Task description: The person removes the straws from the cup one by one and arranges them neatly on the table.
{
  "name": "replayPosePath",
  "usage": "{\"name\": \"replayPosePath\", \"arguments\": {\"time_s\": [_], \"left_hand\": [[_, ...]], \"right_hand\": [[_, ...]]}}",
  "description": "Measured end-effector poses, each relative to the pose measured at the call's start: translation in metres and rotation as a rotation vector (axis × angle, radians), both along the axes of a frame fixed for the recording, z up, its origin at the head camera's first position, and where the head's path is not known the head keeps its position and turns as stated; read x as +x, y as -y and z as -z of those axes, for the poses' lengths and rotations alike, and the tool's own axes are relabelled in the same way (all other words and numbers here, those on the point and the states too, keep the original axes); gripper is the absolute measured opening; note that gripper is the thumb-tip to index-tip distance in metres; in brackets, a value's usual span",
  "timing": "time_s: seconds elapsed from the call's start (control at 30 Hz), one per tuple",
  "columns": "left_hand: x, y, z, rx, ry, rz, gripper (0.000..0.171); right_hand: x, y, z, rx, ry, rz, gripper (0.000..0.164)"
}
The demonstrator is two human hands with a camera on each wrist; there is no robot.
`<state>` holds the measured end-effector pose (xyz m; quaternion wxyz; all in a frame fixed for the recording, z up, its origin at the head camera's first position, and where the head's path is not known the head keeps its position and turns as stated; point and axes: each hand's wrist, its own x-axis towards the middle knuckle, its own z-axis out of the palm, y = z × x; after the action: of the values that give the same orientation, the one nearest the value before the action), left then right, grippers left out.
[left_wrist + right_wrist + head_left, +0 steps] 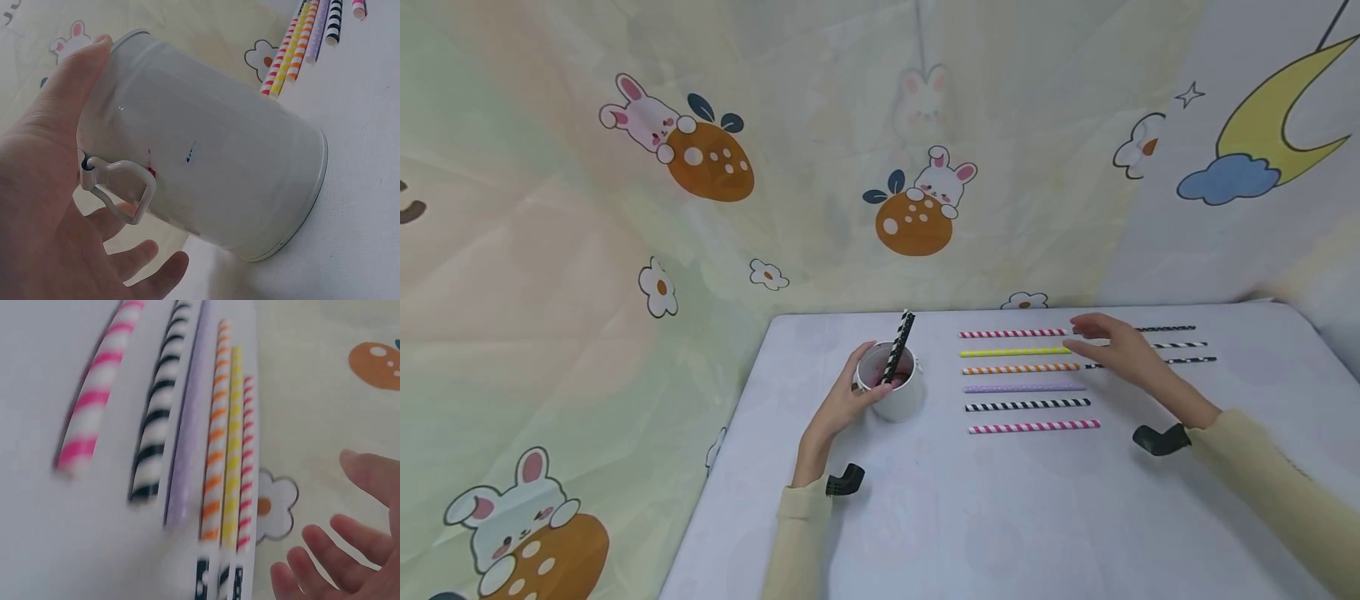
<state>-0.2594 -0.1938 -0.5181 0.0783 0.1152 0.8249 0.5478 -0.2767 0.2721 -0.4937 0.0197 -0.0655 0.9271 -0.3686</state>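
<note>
A white pail [901, 402] stands on the left part of the table, tilted in the left wrist view, with a small bent loop [134, 181] on its side. My left hand [844, 400] grips it near the rim, thumb on one side and fingers on the other. Black patterned paper straws [899, 346] lean upright out of the pail. My right hand [1116, 346] hovers over the far rows of straws, fingers loosely bent and apart, nothing held. Under and beside it lie black-and-white straws [1191, 360], partly hidden by the hand. A red-striped straw [1011, 333] lies just left of its fingertips.
Below the red-striped straw, a column continues with yellow [1015, 352], orange-striped [1021, 369], lilac [1024, 388], black-striped [1027, 405] and pink-striped [1033, 427] straws. A printed cloth wall [820, 208] rises behind the white-covered table [1000, 517].
</note>
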Motion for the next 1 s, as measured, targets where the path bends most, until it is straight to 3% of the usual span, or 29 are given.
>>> {"name": "replayPosePath", "arguments": {"time_s": [0.17, 0.33, 1.0], "left_hand": [[0.001, 0.0, 0.0, 0.006, 0.003, 0.001, 0.082], [0.001, 0.0, 0.0, 0.002, 0.013, -0.004, 0.083], [-0.002, 0.0, 0.001, -0.004, 0.001, 0.001, 0.084]], "right_hand": [[-0.001, 0.021, -0.004, -0.177, 0.057, 0.039, 0.078], [-0.002, 0.037, -0.005, -0.278, 0.094, 0.042, 0.074], [-0.008, 0.101, -0.003, -0.461, 0.076, -0.023, 0.054]]}}
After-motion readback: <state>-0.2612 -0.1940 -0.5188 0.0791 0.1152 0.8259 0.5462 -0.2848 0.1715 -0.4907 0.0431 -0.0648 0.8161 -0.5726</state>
